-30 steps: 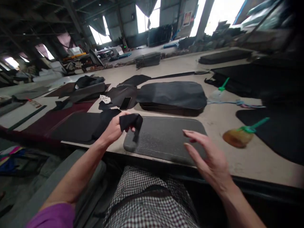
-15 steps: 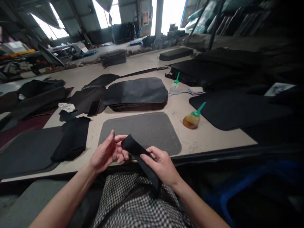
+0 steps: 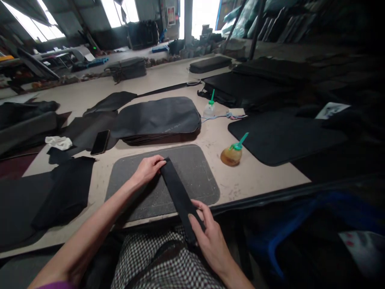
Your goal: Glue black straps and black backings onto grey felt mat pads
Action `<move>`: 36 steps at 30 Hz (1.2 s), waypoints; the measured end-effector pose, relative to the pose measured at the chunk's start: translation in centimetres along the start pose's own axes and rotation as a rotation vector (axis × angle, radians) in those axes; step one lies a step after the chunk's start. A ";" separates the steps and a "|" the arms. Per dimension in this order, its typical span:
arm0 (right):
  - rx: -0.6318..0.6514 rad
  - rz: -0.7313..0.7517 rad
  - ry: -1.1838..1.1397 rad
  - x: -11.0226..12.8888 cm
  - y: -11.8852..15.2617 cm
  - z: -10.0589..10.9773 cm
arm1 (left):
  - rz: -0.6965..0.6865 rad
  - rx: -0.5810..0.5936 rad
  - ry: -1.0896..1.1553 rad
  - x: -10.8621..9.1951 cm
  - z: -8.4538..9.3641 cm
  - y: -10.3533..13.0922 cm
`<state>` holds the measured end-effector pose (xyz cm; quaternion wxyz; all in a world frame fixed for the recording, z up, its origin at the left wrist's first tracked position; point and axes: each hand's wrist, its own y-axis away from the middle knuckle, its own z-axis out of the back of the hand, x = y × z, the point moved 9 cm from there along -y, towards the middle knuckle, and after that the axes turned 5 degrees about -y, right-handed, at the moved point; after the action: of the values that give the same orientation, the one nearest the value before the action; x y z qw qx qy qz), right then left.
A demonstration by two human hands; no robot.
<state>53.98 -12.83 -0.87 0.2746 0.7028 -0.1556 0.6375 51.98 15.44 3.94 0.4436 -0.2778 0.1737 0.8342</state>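
Observation:
A long black strip (image 3: 178,188) slants from the grey rounded board (image 3: 135,200) down over the table's front edge toward my lap. My left hand (image 3: 149,167) pinches its far end above the board, thumb and fingers together. Lower down, my right hand (image 3: 207,226) grips the strip near its close end, with the thumb on one side and the fingers on the other. The strip is stretched fairly straight between both hands.
Behind the board lies a stack of black rounded sheets (image 3: 158,116). To the right stand a brown glue bottle (image 3: 231,156) and a clear bottle (image 3: 209,109) with green nozzles. A phone (image 3: 100,142), a white cloth (image 3: 58,142) and black fabric (image 3: 67,188) are at left.
My left hand has turned over and moved forward, closing on the strip's far end. The strip is now extended over the board. My right hand has moved slightly lower. The view has shifted right.

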 end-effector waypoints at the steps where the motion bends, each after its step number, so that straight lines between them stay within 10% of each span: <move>1: -0.019 -0.009 -0.007 -0.2 -0.1 0.3 | -0.042 -0.040 -0.071 -0.2 0.0 -1.2; 13: -0.117 -0.023 -0.031 0.2 -2.8 1.8 | -0.145 -0.184 -0.338 -1.9 -1.4 -9.4; 36: -0.092 0.026 0.107 0.8 -3.9 1.5 | -0.258 -0.158 -0.644 -3.9 -4.3 -7.9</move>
<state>57.47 -10.48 -0.88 0.3061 0.6523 -0.1788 0.6700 61.62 14.98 2.64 0.5545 -0.0536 -0.0765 0.8269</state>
